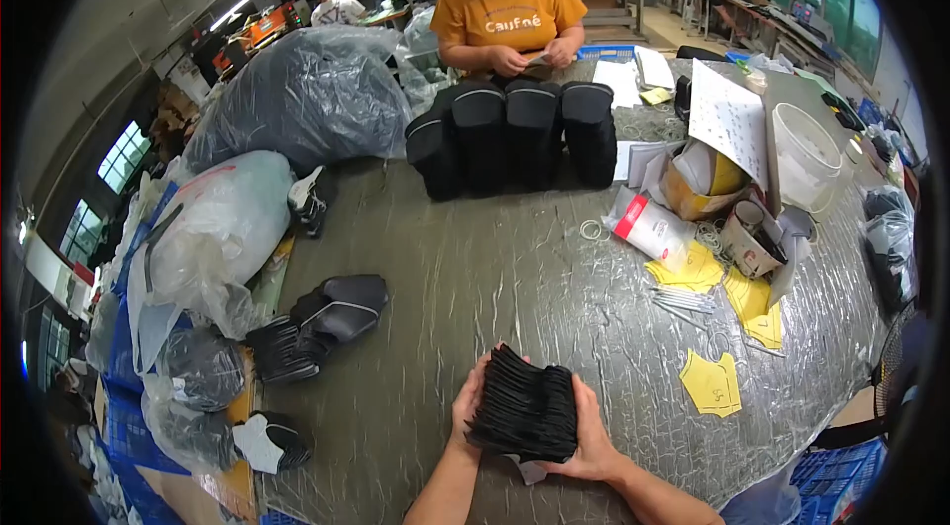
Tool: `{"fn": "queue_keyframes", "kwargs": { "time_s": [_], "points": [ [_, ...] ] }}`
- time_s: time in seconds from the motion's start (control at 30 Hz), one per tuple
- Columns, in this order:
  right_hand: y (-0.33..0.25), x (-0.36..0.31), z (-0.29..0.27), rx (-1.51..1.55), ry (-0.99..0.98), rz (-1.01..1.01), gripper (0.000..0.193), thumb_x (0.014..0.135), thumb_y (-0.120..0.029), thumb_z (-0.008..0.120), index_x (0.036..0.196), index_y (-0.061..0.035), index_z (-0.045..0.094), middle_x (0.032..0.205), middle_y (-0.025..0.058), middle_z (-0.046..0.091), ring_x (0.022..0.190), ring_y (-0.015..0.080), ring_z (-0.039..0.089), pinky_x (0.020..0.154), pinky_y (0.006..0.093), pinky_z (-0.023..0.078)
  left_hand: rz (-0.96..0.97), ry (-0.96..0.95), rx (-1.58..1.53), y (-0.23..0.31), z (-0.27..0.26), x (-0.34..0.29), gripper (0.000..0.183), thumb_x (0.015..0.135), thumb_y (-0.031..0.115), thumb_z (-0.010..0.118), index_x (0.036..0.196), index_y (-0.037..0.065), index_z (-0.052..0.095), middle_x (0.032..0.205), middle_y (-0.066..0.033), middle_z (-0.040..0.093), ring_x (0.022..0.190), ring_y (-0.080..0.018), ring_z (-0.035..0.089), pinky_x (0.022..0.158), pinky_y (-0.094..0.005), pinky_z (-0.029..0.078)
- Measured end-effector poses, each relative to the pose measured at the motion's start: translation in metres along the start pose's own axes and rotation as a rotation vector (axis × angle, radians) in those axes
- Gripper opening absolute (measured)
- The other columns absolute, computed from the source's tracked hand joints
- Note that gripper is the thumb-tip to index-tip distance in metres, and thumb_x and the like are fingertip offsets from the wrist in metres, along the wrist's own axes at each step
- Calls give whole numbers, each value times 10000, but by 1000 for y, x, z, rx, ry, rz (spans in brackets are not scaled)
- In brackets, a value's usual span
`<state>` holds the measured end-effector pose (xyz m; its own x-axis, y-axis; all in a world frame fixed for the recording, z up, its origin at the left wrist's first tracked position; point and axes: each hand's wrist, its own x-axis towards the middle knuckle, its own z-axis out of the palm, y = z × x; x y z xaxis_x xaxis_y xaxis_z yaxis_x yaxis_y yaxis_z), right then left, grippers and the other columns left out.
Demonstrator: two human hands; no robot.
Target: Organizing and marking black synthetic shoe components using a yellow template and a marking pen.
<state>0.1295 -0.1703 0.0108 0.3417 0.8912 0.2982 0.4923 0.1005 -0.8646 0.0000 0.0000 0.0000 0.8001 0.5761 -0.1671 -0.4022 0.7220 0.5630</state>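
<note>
Near the front edge of the table I hold a thick stack of black fabric pieces (pixel 524 406), its many layered edges facing up. My left hand (pixel 469 400) presses against its left side, and my right hand (pixel 595 434) is wrapped round its right side. Both hands are closed on the stack; some fingers are hidden behind it. A pale piece (pixel 531 471) sticks out beneath, next to my right hand. Left of my hands lie dark fabric bundles (pixel 341 307) and another bundle of black layered pieces (pixel 282 349). A white-and-black bundle (pixel 261 443) lies nearer the left edge.
Across the table (pixel 445 258) a masked person in an orange shirt (pixel 510 15) handles a small piece behind several tall black stacks (pixel 531 129). Plastic bags (pixel 223 218) line the left. Yellow pattern pieces (pixel 711 382), pens (pixel 683 300), containers and a white bucket (pixel 807 151) stand right.
</note>
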Motion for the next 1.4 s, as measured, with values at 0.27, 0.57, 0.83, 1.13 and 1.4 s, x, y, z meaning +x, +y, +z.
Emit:
{"fn": "queue_keyframes", "kwargs": {
  "time_s": [0.27,0.57,0.83,1.13,1.4],
  "points": [
    [-7,2,-4,-35,-46,-20,1386,600,-415,924,1561,53,42,1530,284,258,1405,450,304,1171,494,253,-61,-52,-281,3,-6,6,487,1078,371,316,1350,81,598,1397,-202,576,1283,-337,557,1096,-500,446],
    [-5,2,1,-6,-46,16,1356,602,-374,906,1562,50,46,1531,296,255,1410,463,288,1170,516,244,-109,-3,-283,5,-4,5,526,1074,376,338,1346,-7,573,1352,-190,608,1225,-337,600,1062,-486,480],
    [-6,5,-2,-37,-32,6,1385,608,-406,910,1561,57,17,1556,290,236,1417,456,285,1171,518,233,-165,-2,-355,3,-8,5,563,1069,408,337,1372,-19,543,1384,-192,583,1266,-338,569,1107,-490,433],
    [3,5,3,-54,7,-3,1371,587,-437,921,1549,78,92,1521,301,297,1393,465,325,1152,522,271,-46,51,-401,-1,0,2,476,1066,343,373,1403,40,518,1314,-204,614,1306,-352,537,1116,-518,402],
    [-7,4,3,-40,6,102,1235,701,-592,755,1541,90,160,1532,320,292,1408,479,311,1178,527,225,53,159,-72,-2,1,-4,476,1044,385,383,1367,71,537,1279,-205,602,1346,-363,480,1168,-529,290]
  ]
}}
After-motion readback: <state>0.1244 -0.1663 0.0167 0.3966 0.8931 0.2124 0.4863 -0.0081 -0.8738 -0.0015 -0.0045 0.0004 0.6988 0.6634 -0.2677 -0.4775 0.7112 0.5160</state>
